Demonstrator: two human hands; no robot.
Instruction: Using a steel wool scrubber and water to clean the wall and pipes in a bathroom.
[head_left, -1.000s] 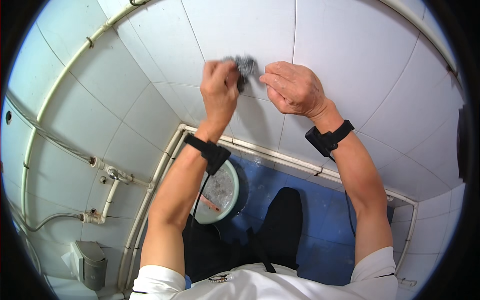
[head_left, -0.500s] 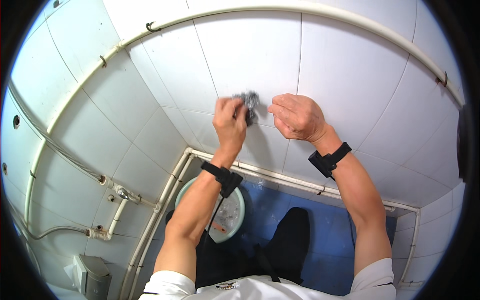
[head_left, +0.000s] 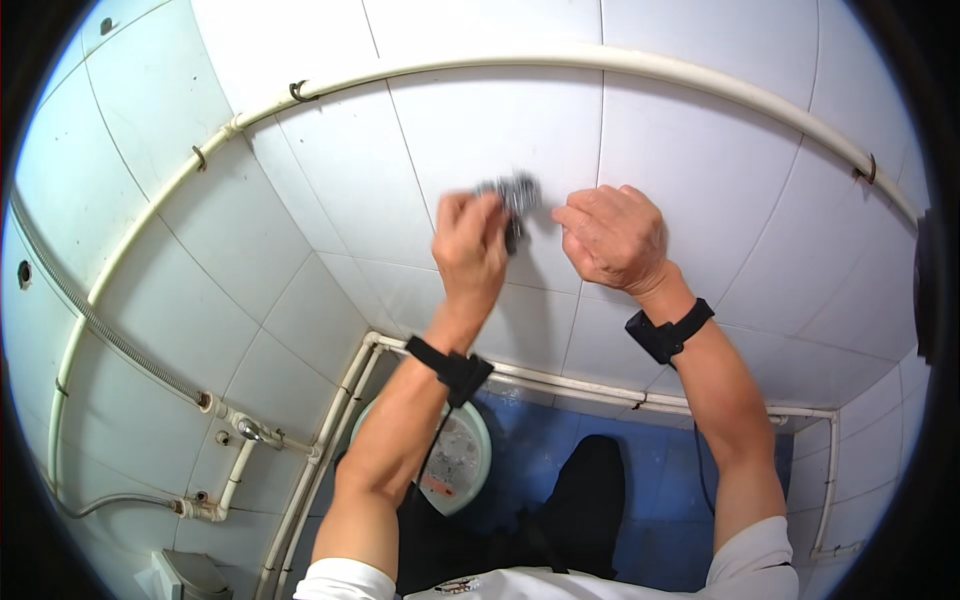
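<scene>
In front of the white tiled wall, my left hand (head_left: 470, 235) is closed on a grey and black bundle (head_left: 522, 190), shiny and stringy like steel wool. Motion blurs the bundle, and my fingers cover part of it. It sticks out on the side toward my right hand (head_left: 615, 237). That hand is curled like a fist close by, with a small gap between it and the bundle. Whatever its fingers may hold is hidden. Each wrist wears a black strap with a small box.
A pale green basin (head_left: 482, 465) with an orange-red item inside stands on the blue floor (head_left: 655, 470), partly behind my left forearm. A cream pipe (head_left: 500, 62) crosses the wall above my hands. A tap (head_left: 250, 430) and flexible hose are at left, beside low pipes.
Both hands have shifted slightly right in view, and the grey bundle has moved right with my left hand. The wall and pipes along the top sit a little lower in the picture.
</scene>
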